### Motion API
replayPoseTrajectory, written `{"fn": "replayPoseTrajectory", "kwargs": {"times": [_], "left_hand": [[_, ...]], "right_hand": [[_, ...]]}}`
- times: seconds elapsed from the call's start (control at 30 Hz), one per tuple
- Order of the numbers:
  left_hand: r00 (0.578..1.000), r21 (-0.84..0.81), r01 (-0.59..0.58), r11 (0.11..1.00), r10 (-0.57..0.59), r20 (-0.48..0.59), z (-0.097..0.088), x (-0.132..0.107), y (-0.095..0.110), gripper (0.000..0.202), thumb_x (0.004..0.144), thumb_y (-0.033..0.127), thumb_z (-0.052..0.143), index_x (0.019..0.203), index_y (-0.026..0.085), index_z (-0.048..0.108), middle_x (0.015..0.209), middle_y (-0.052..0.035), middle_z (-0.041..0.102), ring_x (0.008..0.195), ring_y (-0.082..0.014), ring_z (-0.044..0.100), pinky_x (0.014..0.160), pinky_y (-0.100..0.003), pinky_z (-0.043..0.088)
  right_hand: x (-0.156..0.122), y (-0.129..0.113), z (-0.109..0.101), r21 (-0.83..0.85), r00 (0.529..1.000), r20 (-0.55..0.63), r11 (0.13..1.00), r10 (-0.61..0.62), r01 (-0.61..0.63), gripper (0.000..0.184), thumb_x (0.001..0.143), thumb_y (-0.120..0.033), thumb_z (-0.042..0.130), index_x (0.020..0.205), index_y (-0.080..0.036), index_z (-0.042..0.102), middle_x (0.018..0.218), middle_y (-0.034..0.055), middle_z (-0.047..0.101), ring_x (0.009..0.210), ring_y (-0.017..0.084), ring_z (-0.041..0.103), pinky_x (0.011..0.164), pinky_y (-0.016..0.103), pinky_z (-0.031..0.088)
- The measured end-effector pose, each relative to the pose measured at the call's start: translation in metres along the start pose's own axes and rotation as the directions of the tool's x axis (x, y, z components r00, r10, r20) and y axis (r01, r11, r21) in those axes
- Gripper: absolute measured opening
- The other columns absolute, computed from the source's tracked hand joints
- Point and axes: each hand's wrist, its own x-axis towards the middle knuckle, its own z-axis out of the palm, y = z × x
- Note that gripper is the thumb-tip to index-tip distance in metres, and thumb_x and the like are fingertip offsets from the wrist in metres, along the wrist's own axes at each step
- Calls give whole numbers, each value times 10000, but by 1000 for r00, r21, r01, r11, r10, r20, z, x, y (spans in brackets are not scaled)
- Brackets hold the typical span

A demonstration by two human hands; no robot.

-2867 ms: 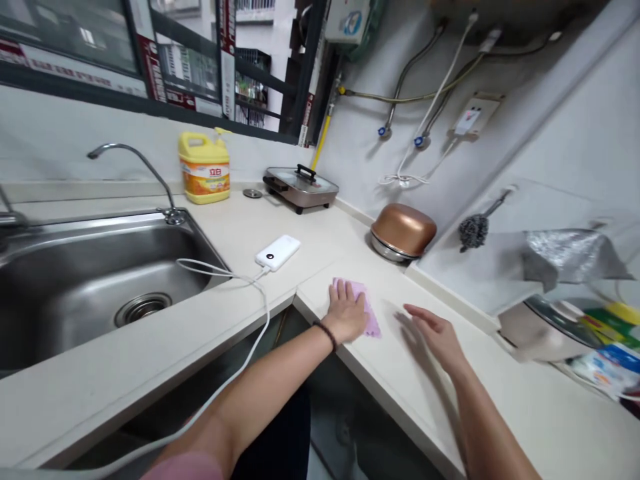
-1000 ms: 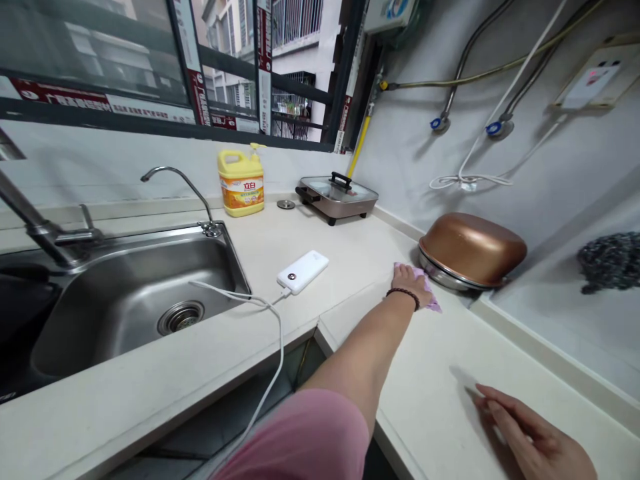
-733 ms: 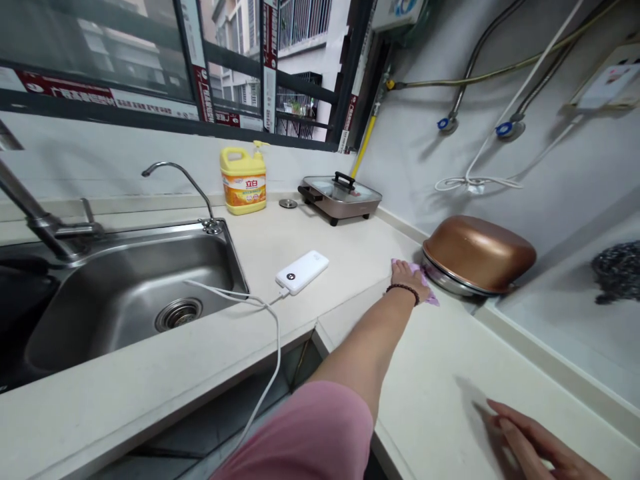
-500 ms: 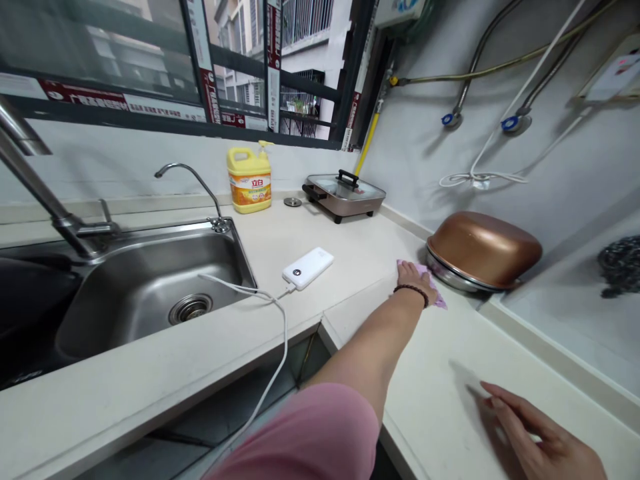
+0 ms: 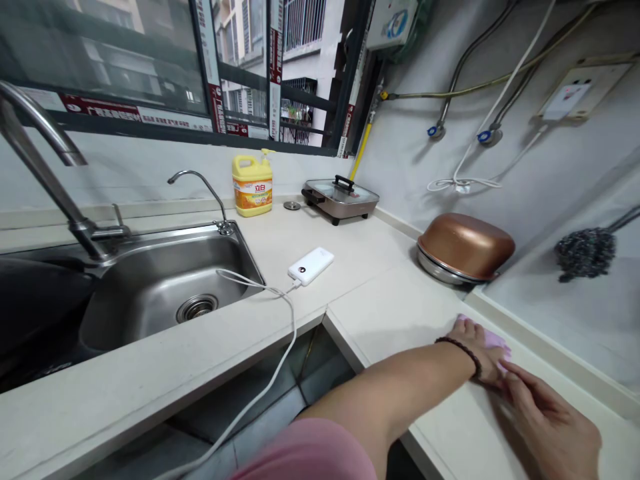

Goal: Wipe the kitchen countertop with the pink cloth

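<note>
My left hand (image 5: 475, 343) presses a light purple cloth (image 5: 495, 339) onto the white countertop (image 5: 400, 313), on the right-hand stretch near the wall. Its fingers lie over the cloth and hide part of it; a dark beaded bracelet circles the wrist. Beside it, at the lower right, my right hand (image 5: 550, 417) has thumb and forefinger brought together close to the left hand's edge, with nothing visible between them. Beyond the cloth, an upturned copper-coloured pot (image 5: 467, 245) rests on a silver metal basin (image 5: 440, 269).
A white power bank (image 5: 311, 265) lies by the sink (image 5: 165, 267), its white cable (image 5: 273, 380) hanging over the counter edge. Toward the window stand a yellow detergent jug (image 5: 253, 188) and an electric pan with a glass lid (image 5: 345, 197). A dark scrubber (image 5: 585, 253) hangs at right.
My left hand has slid the cloth from beside the pot toward me and to the right, up against my right hand. The view has shifted slightly to the right.
</note>
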Motion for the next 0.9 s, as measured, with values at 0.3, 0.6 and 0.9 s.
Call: {"fn": "replayPoseTrajectory", "kwargs": {"times": [0.3, 0.6, 0.9], "left_hand": [[967, -13, 252, 968, -252, -35, -52, -33, -63, 921, 780, 672, 460, 1570, 223, 312, 1668, -144, 150, 1520, -400, 70, 1194, -557, -115], [723, 127, 691, 711, -678, -132, -111, -85, -173, 785, 911, 580, 315, 1592, 195, 260, 1666, -155, 164, 1518, -411, 102, 1196, -585, -25], [530, 250, 833, 493, -841, -107, -113, -92, -155, 770, 947, 583, 260, 1610, 195, 200, 1633, -182, 259, 1457, -536, 165, 1072, -736, 158]], "right_hand": [[-6, -4, -11, 116, 995, 23, 989, 95, -97, 537, 777, -554, 636, 1141, -176, 749, 818, 67, 745, 683, 226, 683, 680, 349, 559], [-5, -5, -5, 185, 996, 88, 982, 23, -39, 510, 801, -532, 628, 1093, -138, 768, 762, 74, 737, 643, 183, 655, 631, 284, 532], [-1, -5, 5, 195, 992, 126, 980, 17, -41, 491, 804, -510, 607, 1079, -138, 772, 701, 62, 719, 562, 156, 598, 587, 283, 490]]}}
